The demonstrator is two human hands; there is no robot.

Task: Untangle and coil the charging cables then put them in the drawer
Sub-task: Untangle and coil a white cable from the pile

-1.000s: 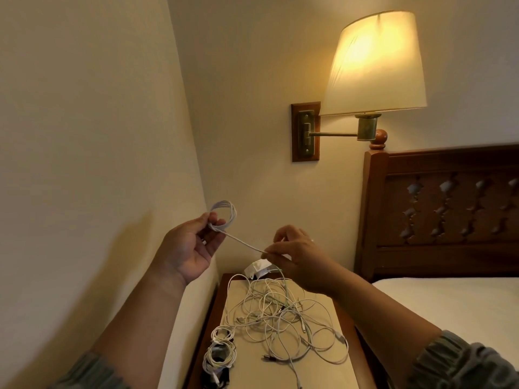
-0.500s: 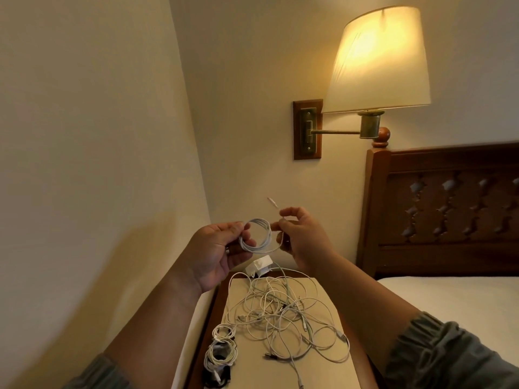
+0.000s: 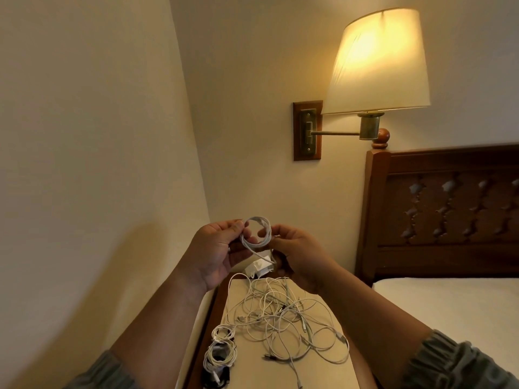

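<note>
your left hand, right hand both pinch small white coiled cable; loosen either pinch, loops could spring apart, tail snag white tangled cable heap

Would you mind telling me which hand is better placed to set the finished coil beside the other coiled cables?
Left, probably. The left hand pinches the coil, and the coiled cables lie at the nightstand's left edge, below that forearm; the right hand would have to cross the tangle.
</note>
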